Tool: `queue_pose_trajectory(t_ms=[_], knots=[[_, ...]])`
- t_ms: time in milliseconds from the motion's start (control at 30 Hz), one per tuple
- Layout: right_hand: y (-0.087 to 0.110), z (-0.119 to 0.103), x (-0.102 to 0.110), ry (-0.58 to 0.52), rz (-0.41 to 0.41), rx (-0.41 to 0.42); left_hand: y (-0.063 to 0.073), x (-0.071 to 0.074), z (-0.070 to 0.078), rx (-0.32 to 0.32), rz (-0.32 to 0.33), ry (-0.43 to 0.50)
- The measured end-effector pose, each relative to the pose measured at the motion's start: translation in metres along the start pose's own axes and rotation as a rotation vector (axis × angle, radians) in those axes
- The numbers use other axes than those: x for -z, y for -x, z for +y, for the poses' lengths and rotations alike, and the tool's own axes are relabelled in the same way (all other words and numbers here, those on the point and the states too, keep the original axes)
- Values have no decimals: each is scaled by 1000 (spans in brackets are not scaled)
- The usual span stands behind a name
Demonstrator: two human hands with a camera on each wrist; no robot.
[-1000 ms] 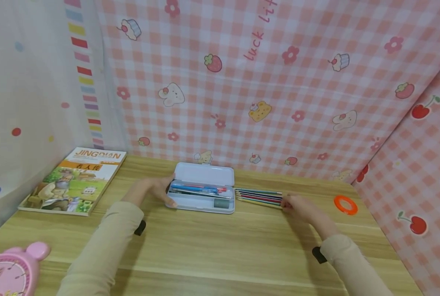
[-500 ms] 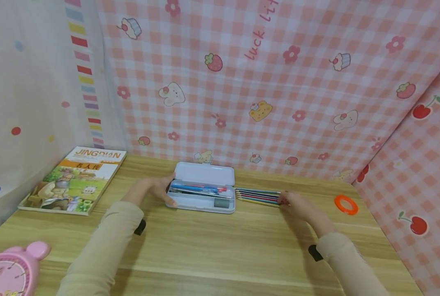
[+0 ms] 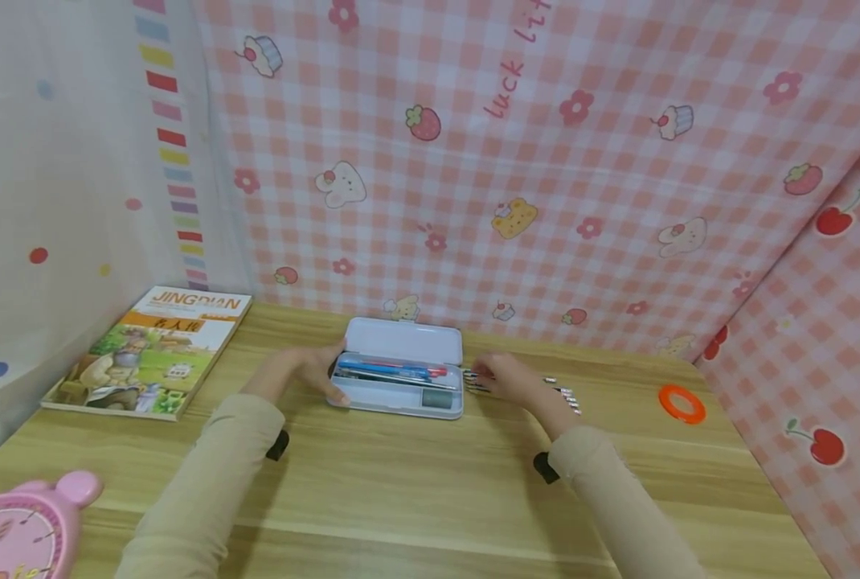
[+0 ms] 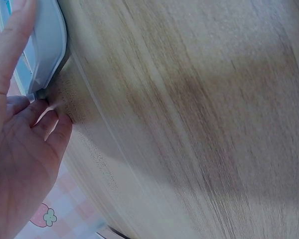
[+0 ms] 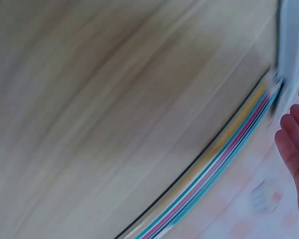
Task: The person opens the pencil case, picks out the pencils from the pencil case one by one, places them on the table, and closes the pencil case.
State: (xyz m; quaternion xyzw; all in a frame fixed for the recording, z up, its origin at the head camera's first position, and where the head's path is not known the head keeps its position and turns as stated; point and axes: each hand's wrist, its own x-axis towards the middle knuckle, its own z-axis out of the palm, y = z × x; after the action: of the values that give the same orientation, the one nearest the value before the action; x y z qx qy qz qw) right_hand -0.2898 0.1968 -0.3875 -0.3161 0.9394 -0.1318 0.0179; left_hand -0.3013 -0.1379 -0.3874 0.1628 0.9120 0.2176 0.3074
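Note:
A white pencil case (image 3: 404,342) stands with its lid up near the back of the table. Inside are a blue pen (image 3: 387,367), other slim writing tools and a grey-green block (image 3: 436,398). My left hand (image 3: 310,371) holds the case's left end, thumb along the front rim and fingers at the back corner, as the left wrist view also shows. Just right of the case lies a row of several pencils (image 5: 214,154), tips towards it. My right hand (image 3: 513,379) is over them, covering their middle; in the right wrist view its fingers are loosely bent beside the tips, holding nothing.
An orange ring (image 3: 682,404) lies at the right. A book (image 3: 151,354) rests at the back left, and a pink clock (image 3: 32,527) occupies the front left corner. Patterned cloth walls (image 3: 546,185) close off the table's back and sides.
My right hand has moved left from the pencils' far ends towards the case. Those ends now show, unevenly spread. My left hand stays on the case; the head view has shifted slightly.

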Motion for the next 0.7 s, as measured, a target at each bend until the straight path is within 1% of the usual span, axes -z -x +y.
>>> queue_pose_trajectory(t_ms=[67,133,267,400,533,700], knots=[[-10,-9,-3,-18,-5,38,0,0,0,1,-1,6],[-18,-18,-6,-46,-34,45,-1,0,1,-3,-3,12],[-28,-31,-9,-94,-118,28,-3,-1,0,-5,-3,20],[-33,-37,-13,-126,-182,-4,-5,-1,-1,0,-2,16],[-36,-39,-14,-145,-197,-5,-3,0,-1,7,0,15],[-37,-41,-14,-151,-195,-3,-2,0,-2,21,-1,17]])
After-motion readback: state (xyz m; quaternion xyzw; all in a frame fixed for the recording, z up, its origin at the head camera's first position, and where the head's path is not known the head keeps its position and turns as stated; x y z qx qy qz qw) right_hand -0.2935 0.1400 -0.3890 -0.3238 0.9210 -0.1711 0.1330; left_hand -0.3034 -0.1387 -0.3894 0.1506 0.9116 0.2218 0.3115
